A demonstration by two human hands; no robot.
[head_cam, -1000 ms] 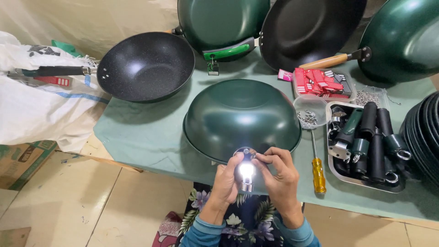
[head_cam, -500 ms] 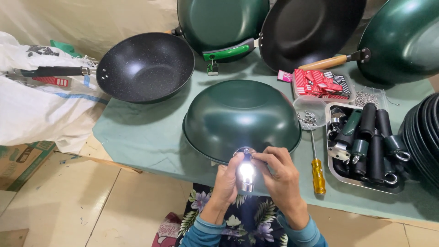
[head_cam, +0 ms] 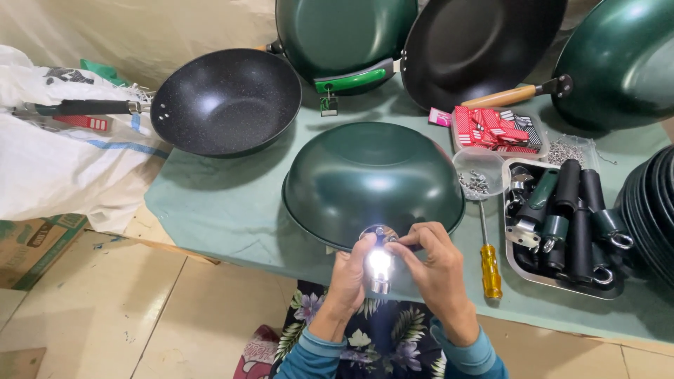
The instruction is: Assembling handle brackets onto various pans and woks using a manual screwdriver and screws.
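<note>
Pinching small shiny metal handle bracket in both grips, left hand, right hand | at near rim of upturned dark-green wok | green-clothed table edge below wrists | yellow-handled screwdriver just right.

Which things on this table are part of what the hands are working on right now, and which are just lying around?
In use:
left hand and right hand, both on the shiny metal handle bracket
upturned dark green wok bowl, against whose rim the bracket sits

Lying about:
yellow-handled screwdriver
clear cup of small screws
metal tray of black and green handles
black speckled frying pan
</note>
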